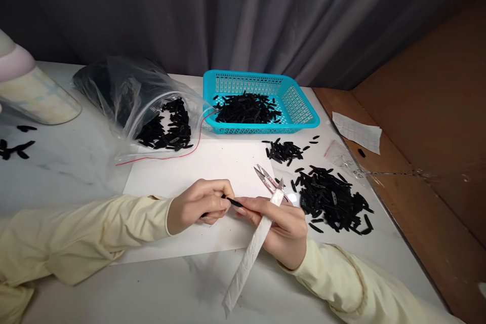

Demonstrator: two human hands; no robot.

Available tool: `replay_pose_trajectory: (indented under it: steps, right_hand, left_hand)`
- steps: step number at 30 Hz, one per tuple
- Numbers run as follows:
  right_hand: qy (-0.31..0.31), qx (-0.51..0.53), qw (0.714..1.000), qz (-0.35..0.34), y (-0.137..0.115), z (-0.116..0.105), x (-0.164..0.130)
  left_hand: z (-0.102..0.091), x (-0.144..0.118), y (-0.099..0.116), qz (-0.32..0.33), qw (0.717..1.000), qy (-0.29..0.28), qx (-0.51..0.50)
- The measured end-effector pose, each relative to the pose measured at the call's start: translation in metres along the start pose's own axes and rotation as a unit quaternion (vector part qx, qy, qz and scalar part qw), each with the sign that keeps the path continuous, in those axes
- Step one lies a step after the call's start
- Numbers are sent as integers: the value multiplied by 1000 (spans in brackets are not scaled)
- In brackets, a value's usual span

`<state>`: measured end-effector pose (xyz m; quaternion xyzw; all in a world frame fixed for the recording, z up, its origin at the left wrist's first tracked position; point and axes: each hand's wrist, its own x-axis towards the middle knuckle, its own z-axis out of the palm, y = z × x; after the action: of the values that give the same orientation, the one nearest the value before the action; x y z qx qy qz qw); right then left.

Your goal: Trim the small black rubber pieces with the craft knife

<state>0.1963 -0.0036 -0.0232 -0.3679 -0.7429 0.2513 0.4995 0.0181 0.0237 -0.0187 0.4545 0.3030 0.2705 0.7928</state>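
On the white sheet of paper (212, 162), the left hand (197, 206) pinches a small thin black plastic piece (232, 202), and the right hand (283, 225) pinches its other end (while curled around silver thread snips (270, 180) wrapped in white tape). Nearby sit a pile of black pieces (332, 200) and a blue plastic basket (299, 106).

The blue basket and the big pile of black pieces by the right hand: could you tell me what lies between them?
In the head view, a smaller cluster of black pieces lies on the table between the blue basket and the big pile.
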Motion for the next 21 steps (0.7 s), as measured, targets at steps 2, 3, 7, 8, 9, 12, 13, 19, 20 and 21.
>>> replay_pose_trajectory:
  steps: [2,3,7,8,9,12,13,19,20,21]
  right_hand:
    - [1,-1,1000,0,-1,0,0]
    - [1,-2,1000,0,-1,0,0]
    - [-1,-4,1000,7,-1,0,-1]
    - [-2,-5,1000,10,-1,0,-1]
    - [-2,-6,1000,12,0,-1,-1]
    - [-5,-8,1000,15,-1,-1,-1]
    - [-5,-6,1000,14,-1,-1,0]
    - [-3,-7,1000,4,-2,1,0]
    - [-3,-10,1000,2,-2,1,-1]
    - [-4,-13,1000,2,-3,0,-1]
  left_hand:
    - [0,0,0,-1,1000,2,2]
    - [0,0,0,-1,1000,3,3]
    - [0,0,1,-5,1000,7,11]
    - [0,0,1,-6,1000,8,13]
    - [-1,0,1,-7,1000,8,14]
    - [0,0,1,-10,1000,8,14]
    - [0,0,1,-11,1000,8,13]
    - [-1,1,1,-15,1000,3,-5]
    - [-2,2,0,-15,1000,-2,-10]
    - [-3,3,-1,-15,1000,-9,-17]
